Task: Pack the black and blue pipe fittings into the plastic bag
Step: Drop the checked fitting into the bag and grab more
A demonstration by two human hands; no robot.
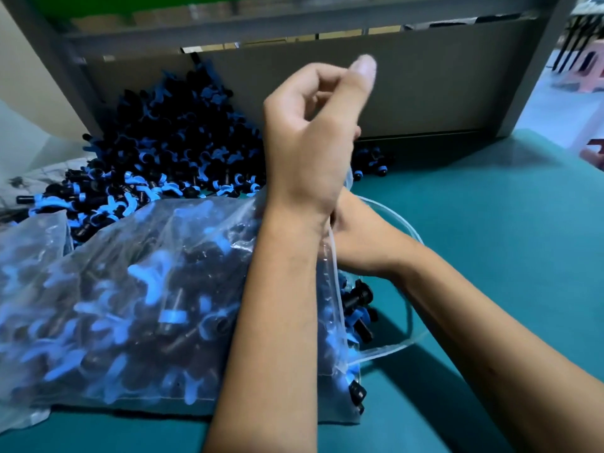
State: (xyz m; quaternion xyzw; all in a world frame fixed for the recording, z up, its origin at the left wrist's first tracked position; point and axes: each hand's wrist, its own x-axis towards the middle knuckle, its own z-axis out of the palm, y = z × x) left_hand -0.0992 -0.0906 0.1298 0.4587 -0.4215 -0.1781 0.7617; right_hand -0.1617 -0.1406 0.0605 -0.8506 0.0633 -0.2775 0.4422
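Note:
A clear plastic bag (137,308), stuffed with black and blue pipe fittings, lies on the green table in front of me with its mouth facing right. A few fittings (359,299) sit at the open mouth. My left hand (310,132) is raised above the mouth with its fingers curled and thumb up. The bag's upper rim (349,178) rises to its underside, so it seems to grip that rim. My right hand (356,237) reaches to the mouth from the right. Its fingers are hidden behind my left wrist. A big loose heap of fittings (170,138) lies behind the bag.
The green table (490,256) stretches out to the right of the bag. A grey shelf frame with a brown back panel (425,86) stands behind the heap. More clear plastic (29,138) lies at the far left. The table's right edge drops off near a pink stool (588,70).

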